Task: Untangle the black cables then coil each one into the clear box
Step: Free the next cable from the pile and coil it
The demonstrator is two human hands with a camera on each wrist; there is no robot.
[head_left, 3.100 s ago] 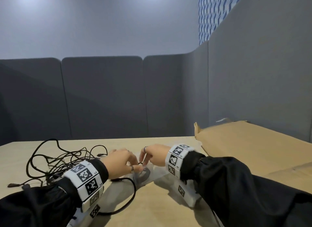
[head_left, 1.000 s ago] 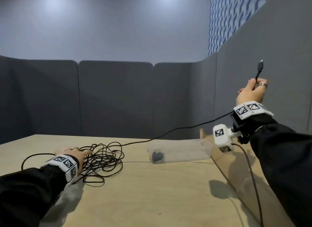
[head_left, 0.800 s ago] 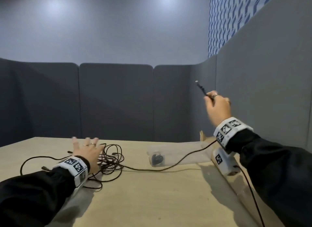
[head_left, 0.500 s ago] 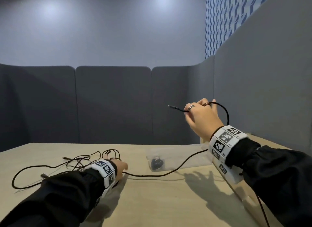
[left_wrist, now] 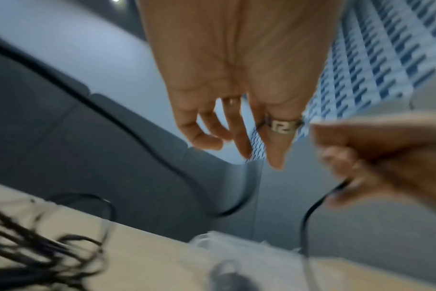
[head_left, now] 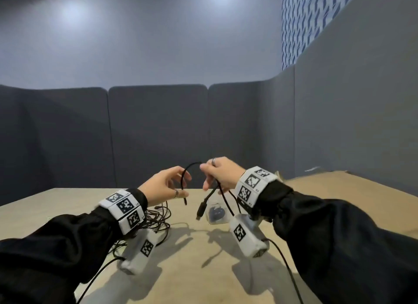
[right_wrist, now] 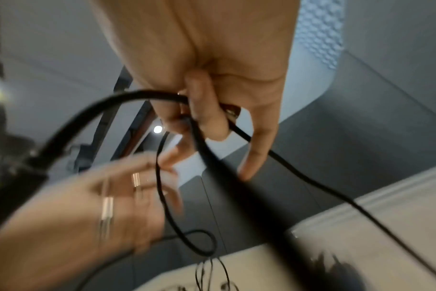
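Observation:
Both hands are raised over the middle of the table. My right hand (head_left: 217, 175) grips a black cable (head_left: 190, 166) that arcs up and left from its fingers; one thin end (head_left: 185, 201) hangs down and a USB plug (head_left: 200, 211) dangles below the hand. In the right wrist view the fingers (right_wrist: 204, 110) curl round the cable (right_wrist: 107, 106). My left hand (head_left: 167, 186) is at the arc with fingers spread and loose (left_wrist: 236, 133), pinching nothing. The tangle of black cables (head_left: 158, 220) lies under the left wrist. The clear box (head_left: 209, 221), partly hidden by the right wrist, holds a dark coil (head_left: 216, 213).
A flat cardboard sheet (head_left: 339, 190) covers the table's right side. Grey partition panels (head_left: 158, 134) close off the back and right. White wrist camera units (head_left: 247, 238) hang under both wrists with their own leads trailing toward me.
My right hand came down from high on the right to the centre with the cable. My left hand lifted off the tangle and rose to meet it.

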